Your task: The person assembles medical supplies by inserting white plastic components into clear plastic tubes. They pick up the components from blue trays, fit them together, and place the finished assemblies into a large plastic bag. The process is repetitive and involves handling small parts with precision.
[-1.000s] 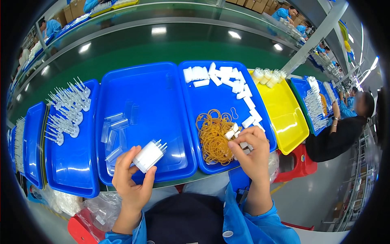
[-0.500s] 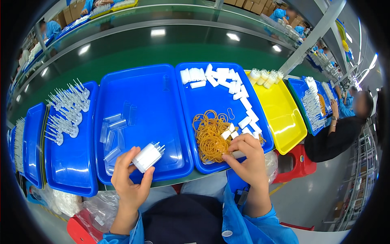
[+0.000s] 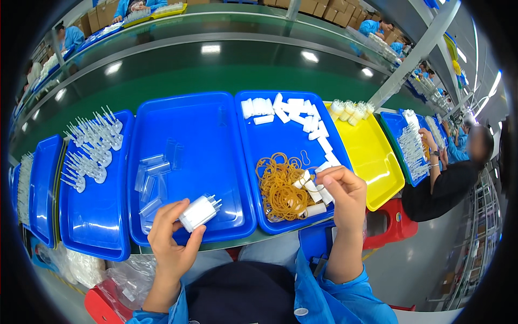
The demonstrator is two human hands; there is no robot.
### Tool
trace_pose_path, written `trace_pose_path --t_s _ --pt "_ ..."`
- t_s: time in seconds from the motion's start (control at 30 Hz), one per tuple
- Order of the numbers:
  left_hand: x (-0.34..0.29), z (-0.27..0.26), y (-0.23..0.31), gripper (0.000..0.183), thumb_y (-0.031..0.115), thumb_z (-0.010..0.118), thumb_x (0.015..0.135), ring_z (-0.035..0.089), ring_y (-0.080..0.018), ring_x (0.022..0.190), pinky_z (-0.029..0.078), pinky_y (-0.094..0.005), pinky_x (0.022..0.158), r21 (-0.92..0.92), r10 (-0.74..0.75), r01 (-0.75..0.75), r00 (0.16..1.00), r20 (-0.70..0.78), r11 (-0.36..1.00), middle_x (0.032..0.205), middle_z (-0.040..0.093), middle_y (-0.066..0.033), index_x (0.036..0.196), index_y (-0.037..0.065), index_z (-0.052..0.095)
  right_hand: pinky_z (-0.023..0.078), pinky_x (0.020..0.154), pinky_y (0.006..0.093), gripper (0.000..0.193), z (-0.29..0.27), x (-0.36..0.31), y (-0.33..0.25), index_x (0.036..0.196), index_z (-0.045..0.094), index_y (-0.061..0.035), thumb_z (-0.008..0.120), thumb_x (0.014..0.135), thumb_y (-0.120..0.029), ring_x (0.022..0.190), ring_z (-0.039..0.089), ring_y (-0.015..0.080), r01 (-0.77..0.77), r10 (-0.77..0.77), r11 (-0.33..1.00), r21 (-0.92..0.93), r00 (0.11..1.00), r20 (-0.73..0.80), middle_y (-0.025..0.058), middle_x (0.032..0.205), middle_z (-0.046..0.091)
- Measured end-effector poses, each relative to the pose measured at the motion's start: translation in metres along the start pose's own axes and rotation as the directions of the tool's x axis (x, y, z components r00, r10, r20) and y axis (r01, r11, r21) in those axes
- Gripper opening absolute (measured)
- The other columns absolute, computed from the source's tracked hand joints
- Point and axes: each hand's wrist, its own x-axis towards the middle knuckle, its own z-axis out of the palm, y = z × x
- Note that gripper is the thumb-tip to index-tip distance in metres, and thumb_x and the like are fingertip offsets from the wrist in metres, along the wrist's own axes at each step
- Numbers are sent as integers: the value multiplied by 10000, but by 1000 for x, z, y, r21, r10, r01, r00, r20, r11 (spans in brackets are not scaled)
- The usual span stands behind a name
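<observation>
My left hand [image 3: 175, 240] is closed around a short bundle of clear-and-white tubes [image 3: 198, 213], held tilted over the front of a blue tray [image 3: 186, 127]. Thin white tips stick out of the bundle's right end. Loose clear tubes [image 3: 156, 167] lie in that tray. Above the right edge of the neighbouring blue tray [image 3: 249, 146], my right hand [image 3: 348, 202] has thumb and forefinger pinched together; what is between them is too small to make out. Below and left of those fingers lie a heap of tan rubber bands [image 3: 283, 189] and several white cylinders [image 3: 313, 190].
More white cylinders [image 3: 295, 108] lie along the tray's far and right sides. A yellow tray [image 3: 372, 162] with capped bottles [image 3: 350, 112] stands right. White pronged parts [image 3: 89, 146] fill part of a left blue tray. A green conveyor [image 3: 216, 70] runs behind; a co-worker [image 3: 448, 173] sits at right.
My right hand has lifted off the rubber band heap and moved to the right, still pinched. White cylinders by the heap have shifted. My left hand keeps its hold on the bundle, nearly unmoved.
</observation>
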Motion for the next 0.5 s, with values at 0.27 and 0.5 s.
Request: trace_pose_path --t_s 0.27,0.5 --pt "6 -7 12 400 -108 677 783 607 -234 1087 536 -339 913 -560 -211 247 969 128 791 1194 555 -167 1170 -71 582 467 592 221 145 17 0 -15 1013 571 2 470 960 -86 780 698 227 -371 251 667 646 928 275 258 1338 523" --pt "0 4 17 393 -101 674 808 585 -238 1135 517 -348 954 -665 -176 282 959 224 692 1211 546 -168 1185 -83 564 527 598 286 716 76 -11 -44 1335 478 -30 813 719 -177 849 681 222 308 -14 901 -305 724 690 123 1301 555"
